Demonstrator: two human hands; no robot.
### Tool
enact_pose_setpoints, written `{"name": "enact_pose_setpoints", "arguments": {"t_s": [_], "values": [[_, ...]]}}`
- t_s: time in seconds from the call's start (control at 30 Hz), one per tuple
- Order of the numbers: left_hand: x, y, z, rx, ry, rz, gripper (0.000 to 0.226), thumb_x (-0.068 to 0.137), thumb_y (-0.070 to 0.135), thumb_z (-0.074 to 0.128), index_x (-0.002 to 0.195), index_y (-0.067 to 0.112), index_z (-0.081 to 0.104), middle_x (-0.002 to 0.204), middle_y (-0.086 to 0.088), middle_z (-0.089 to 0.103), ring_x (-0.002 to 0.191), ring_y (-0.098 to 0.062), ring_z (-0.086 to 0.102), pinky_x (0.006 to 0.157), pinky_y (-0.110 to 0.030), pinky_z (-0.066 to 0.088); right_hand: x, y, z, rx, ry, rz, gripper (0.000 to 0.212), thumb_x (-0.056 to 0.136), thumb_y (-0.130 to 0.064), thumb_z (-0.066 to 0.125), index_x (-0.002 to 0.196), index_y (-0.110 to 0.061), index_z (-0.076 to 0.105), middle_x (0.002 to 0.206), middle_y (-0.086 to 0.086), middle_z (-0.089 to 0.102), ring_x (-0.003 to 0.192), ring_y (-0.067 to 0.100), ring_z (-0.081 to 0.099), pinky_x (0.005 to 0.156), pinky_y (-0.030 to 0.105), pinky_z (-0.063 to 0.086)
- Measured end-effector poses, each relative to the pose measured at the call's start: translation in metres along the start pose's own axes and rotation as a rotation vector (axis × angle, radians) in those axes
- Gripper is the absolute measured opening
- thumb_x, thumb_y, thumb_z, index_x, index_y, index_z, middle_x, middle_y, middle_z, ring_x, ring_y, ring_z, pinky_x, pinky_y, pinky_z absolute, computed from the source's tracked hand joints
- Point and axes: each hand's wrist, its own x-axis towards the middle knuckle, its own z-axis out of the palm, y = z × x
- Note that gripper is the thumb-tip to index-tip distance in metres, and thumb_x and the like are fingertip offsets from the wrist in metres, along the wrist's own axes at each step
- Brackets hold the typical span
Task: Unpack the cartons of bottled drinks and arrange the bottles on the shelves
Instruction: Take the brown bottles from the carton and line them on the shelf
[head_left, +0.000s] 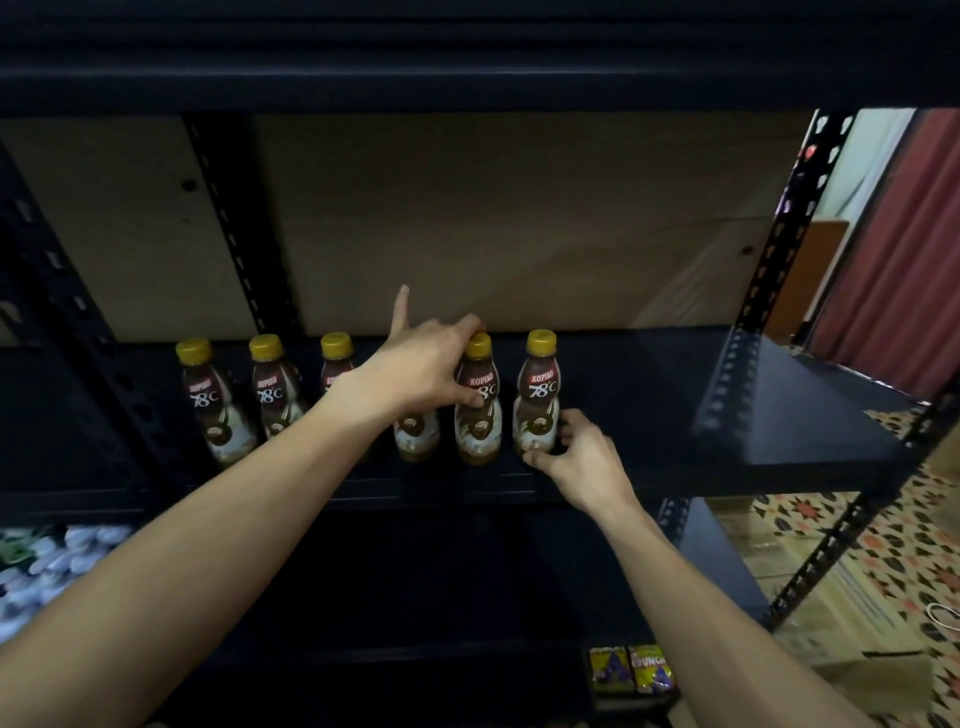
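Note:
Several brown Kopiko 78°C bottles with yellow caps stand in a row on a black shelf (649, 395). My left hand (426, 369) grips the neck of the second bottle from the right (478, 415), thumb on its label, one finger raised. My right hand (576, 457) holds the base of the rightmost bottle (537, 400) with curled fingers. My left forearm hides most of the bottle (415, 436) just left of the gripped one. Three more bottles, such as the leftmost (208, 400), stand to the left.
A brown board (519, 218) backs the shelf, and perforated black uprights (795, 228) frame it. The shelf runs bare to the right of the row. Below left lie pale packets (47, 566); snack packs (631, 670) sit lower down. Patterned floor tiles (883, 545) show at right.

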Motion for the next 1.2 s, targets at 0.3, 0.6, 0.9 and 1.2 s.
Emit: {"name": "enact_pose_setpoints", "arguments": {"t_s": [0.3, 0.6, 0.9, 1.2], "values": [[0.001, 0.004, 0.002, -0.026, 0.029, -0.049, 0.075, 0.081, 0.054, 0.070, 0.137, 0.018, 0.036, 0.106, -0.004, 0.065, 0.121, -0.025, 0.055, 0.116, -0.058, -0.016, 0.000, 0.004, 0.001, 0.013, -0.001, -0.015, 0.047, 0.084, -0.019, 0.080, 0.127, -0.014, 0.060, 0.110, -0.004, 0.067, 0.100, 0.009, 0.058, 0.085, 0.023, 0.043], [0.001, 0.003, 0.005, -0.045, 0.034, -0.071, 0.076, 0.081, 0.055, 0.070, 0.139, 0.018, 0.037, 0.113, -0.003, 0.066, 0.124, -0.024, 0.053, 0.115, -0.057, -0.016, 0.001, 0.005, 0.000, 0.006, -0.001, -0.012, 0.045, 0.085, -0.020, 0.080, 0.125, -0.015, 0.061, 0.113, -0.004, 0.067, 0.103, 0.009, 0.058, 0.087, 0.023, 0.042], [-0.002, 0.004, 0.003, -0.050, 0.042, -0.091, 0.081, 0.080, 0.058, 0.070, 0.141, 0.018, 0.035, 0.110, -0.003, 0.066, 0.123, -0.024, 0.055, 0.116, -0.057, -0.016, 0.001, 0.007, -0.002, -0.010, -0.026, 0.009, 0.054, 0.083, -0.016, 0.081, 0.133, -0.014, 0.058, 0.126, 0.002, 0.068, 0.120, 0.018, 0.060, 0.092, 0.023, 0.041], [-0.031, 0.015, -0.001, -0.396, 0.343, -0.113, 0.080, 0.081, 0.054, 0.072, 0.144, 0.018, 0.041, 0.145, -0.001, 0.051, 0.136, -0.016, 0.044, 0.122, -0.046, 0.012, -0.009, 0.024, -0.024, -0.005, 0.023, 0.017, 0.066, 0.086, -0.022, 0.077, 0.146, -0.016, 0.049, 0.137, 0.005, 0.060, 0.128, 0.018, 0.055, 0.105, 0.030, 0.044]]}}
